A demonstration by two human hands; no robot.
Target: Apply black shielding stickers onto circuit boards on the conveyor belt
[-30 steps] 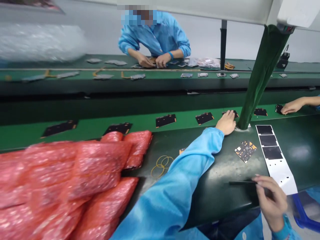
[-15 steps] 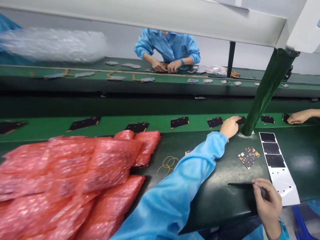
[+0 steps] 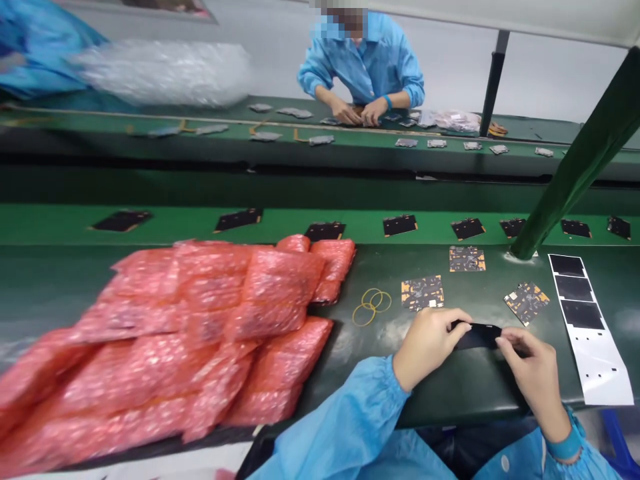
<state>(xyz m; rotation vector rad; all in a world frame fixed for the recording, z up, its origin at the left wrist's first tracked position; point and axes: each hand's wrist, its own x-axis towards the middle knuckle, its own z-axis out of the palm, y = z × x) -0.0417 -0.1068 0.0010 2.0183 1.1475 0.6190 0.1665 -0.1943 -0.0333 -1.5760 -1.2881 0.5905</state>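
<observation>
Between my two hands a black film sticker (image 3: 477,337) is stretched just above the bench near its front edge. My left hand (image 3: 434,341) pinches its left end with thumb and fingers. At the right end, my right hand (image 3: 533,365) is closed on the film too. Beyond them lie a circuit board (image 3: 423,292), a second circuit board (image 3: 467,259) nearer the belt, and a third circuit board (image 3: 526,303) turned at an angle. To the right is a white backing sheet (image 3: 600,363) whose far half carries black stickers (image 3: 576,289).
Red bubble-wrap bags (image 3: 200,313) are heaped on the left, beside yellow rubber bands (image 3: 370,308). Several black-covered boards (image 3: 400,225) lie along the green belt (image 3: 280,217). A green post (image 3: 575,160) rises at right. A co-worker (image 3: 365,67) handles parts across the line.
My left hand has come back from the belt by the post and taken hold of the film my right hand held. The view has shifted right; another person's hand at right is gone.
</observation>
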